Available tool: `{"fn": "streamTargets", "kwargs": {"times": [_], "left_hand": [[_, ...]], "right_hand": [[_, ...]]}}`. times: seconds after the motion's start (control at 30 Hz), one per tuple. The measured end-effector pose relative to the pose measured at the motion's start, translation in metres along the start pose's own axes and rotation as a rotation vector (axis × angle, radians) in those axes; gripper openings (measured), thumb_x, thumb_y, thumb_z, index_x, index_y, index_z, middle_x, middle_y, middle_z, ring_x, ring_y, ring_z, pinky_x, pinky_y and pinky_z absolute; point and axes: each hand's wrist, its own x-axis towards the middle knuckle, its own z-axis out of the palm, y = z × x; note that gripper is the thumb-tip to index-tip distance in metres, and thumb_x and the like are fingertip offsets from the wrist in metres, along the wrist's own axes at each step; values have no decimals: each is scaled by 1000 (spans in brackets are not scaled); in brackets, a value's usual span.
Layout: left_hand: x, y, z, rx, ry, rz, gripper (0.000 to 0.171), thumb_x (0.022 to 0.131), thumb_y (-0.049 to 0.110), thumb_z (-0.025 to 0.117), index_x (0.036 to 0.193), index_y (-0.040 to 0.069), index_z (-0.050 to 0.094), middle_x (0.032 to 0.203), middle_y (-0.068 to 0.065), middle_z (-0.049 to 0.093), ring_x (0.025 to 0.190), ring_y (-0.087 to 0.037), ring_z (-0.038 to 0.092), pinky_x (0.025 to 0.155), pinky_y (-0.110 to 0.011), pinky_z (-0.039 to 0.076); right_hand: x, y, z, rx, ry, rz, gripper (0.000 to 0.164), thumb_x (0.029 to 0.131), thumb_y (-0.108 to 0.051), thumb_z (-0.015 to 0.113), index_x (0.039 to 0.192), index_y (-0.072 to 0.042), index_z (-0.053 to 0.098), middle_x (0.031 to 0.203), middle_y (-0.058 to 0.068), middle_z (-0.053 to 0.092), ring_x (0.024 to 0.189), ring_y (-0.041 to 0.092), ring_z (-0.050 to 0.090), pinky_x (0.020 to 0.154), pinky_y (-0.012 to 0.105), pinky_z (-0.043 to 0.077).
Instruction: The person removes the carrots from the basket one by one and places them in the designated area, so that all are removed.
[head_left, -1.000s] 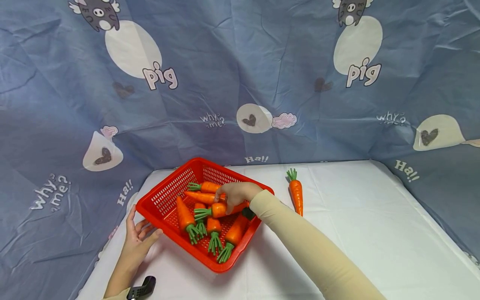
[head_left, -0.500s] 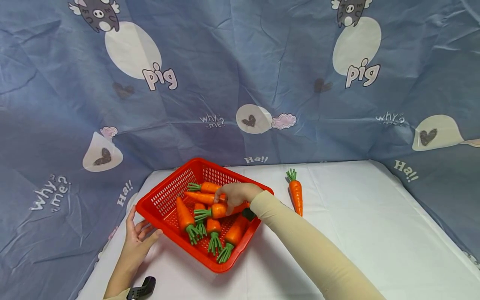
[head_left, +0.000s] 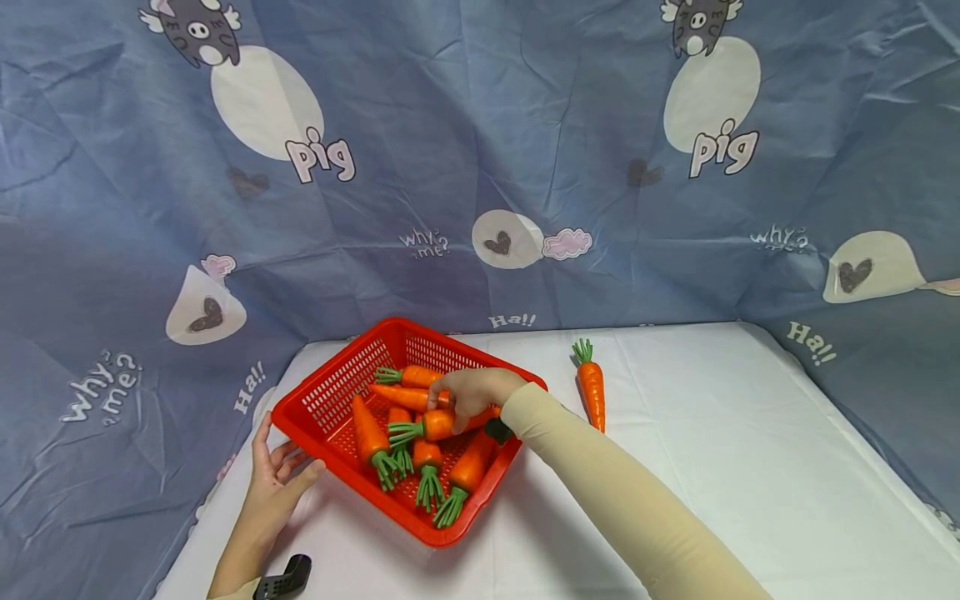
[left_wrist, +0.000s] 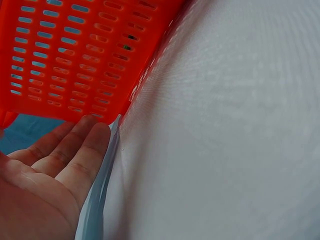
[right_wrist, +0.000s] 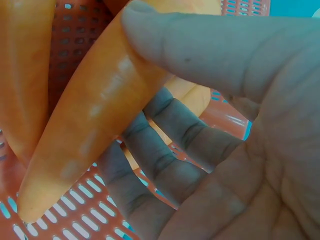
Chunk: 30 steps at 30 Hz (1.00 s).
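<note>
My right hand [head_left: 480, 392] is inside the red plastic basket [head_left: 315, 425], gripping an orange carrot [head_left: 437, 425] with green stems that point left. In the right wrist view the thumb presses on top of the carrot [right_wrist: 95, 110] and the fingers curl below it, its tapered tip pointing down-left. Several other carrots [head_left: 370, 425] lie around it in the basket. At the basket's left corner rests my left hand [head_left: 277, 483], its index finger and thumb spread along the rim. The left wrist view shows its nearly straight fingers [left_wrist: 82, 160] touching the slotted wall's lower edge.
A single carrot [head_left: 592, 387] lies on the white tabletop [head_left: 697, 433] right of the basket, stems toward the back. Behind the table hangs a blue cloth [head_left: 420, 150] printed with pigs, which also runs along the left and right sides.
</note>
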Motion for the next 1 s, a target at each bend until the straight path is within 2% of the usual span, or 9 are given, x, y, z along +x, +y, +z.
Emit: {"fn": "streamTargets", "kwargs": {"times": [0.17, 0.37, 0.47, 0.53, 0.77, 0.9, 1.0], "left_hand": [[0, 1, 0, 8, 3, -1, 114, 99, 10, 75, 172, 35, -9, 139, 7, 51, 114, 12, 61, 90, -7, 51], [0, 1, 0, 29, 5, -11, 113, 100, 12, 75, 172, 35, -10, 152, -15, 45, 113, 13, 60, 89, -6, 50], [-1, 1, 0, 29, 3, -8, 113, 101, 12, 74, 171, 35, -10, 157, -21, 42, 113, 14, 59, 88, -6, 49], [-1, 1, 0, 25, 2, -7, 113, 101, 12, 74, 171, 36, -10, 158, -22, 41, 113, 15, 59, 88, -6, 49], [0, 0, 0, 23, 5, -6, 114, 100, 11, 75, 172, 35, -10, 155, -20, 42, 112, 14, 59, 88, -6, 50], [0, -1, 0, 23, 6, 0, 113, 100, 11, 75, 172, 33, -9, 154, -20, 42, 112, 14, 59, 88, -5, 50], [0, -1, 0, 24, 2, 7, 113, 100, 10, 75, 172, 31, -10, 155, -22, 41, 112, 14, 59, 88, -5, 50]], "right_hand": [[0, 0, -1, -2, -1, -9, 36, 91, -1, 83, 118, -17, 65, 118, 6, 64, 104, 18, 57, 88, 27, 48], [-1, -2, -1, 13, 7, -23, 37, 93, -8, 84, 121, -22, 66, 125, 2, 64, 111, 17, 59, 92, 26, 50], [-1, -4, 0, 15, 1, -44, 37, 94, -13, 84, 124, -22, 65, 124, 1, 63, 112, 17, 59, 94, 26, 50], [-2, -6, -1, 15, -6, -66, 38, 95, -15, 84, 126, -20, 64, 124, 3, 64, 113, 18, 60, 97, 27, 50], [-6, -11, -3, 68, 14, -33, 47, 93, -17, 85, 135, -17, 65, 135, 5, 64, 123, 20, 57, 103, 32, 52], [-8, -11, -4, 63, 17, -39, 47, 94, -19, 84, 137, -16, 63, 136, 7, 64, 123, 21, 59, 100, 31, 54], [-11, -11, -6, 43, 23, -37, 45, 94, -21, 85, 134, -18, 64, 131, 6, 65, 114, 16, 59, 94, 27, 55]]}}
